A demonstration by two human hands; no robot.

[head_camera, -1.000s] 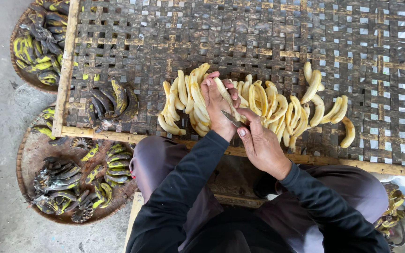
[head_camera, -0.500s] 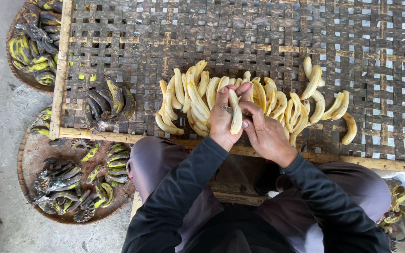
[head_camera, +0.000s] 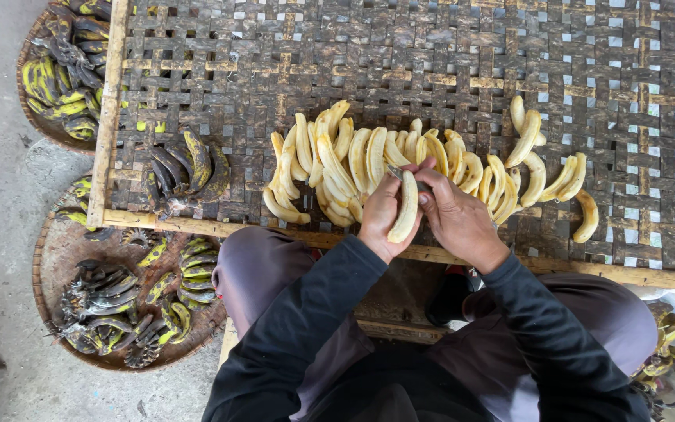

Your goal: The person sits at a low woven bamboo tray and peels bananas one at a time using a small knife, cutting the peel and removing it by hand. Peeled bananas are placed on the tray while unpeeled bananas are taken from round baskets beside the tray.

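Observation:
My left hand (head_camera: 378, 217) is shut on a peeled pale yellow banana (head_camera: 407, 205), held upright just above the mat's near edge. My right hand (head_camera: 459, 222) presses against the banana's right side, and a small blade (head_camera: 394, 172) shows at the banana's top end. Right behind both hands, a row of several peeled bananas (head_camera: 330, 162) lies on the woven bamboo mat (head_camera: 400, 55). My arms are in dark sleeves, and my knees sit under the mat's wooden frame (head_camera: 197, 227).
A bunch of blackened unpeeled bananas (head_camera: 178, 169) lies on the mat's left part. Two round baskets with dark and yellow-green bananas stand on the concrete floor, one at the far left (head_camera: 31, 117) and one at the near left (head_camera: 60, 250). Banana peels (head_camera: 666, 334) lie at the lower right.
Both hands drew back from the pile toward the mat's near edge. The banana in my left hand turned more upright, and my right hand closed in beside it.

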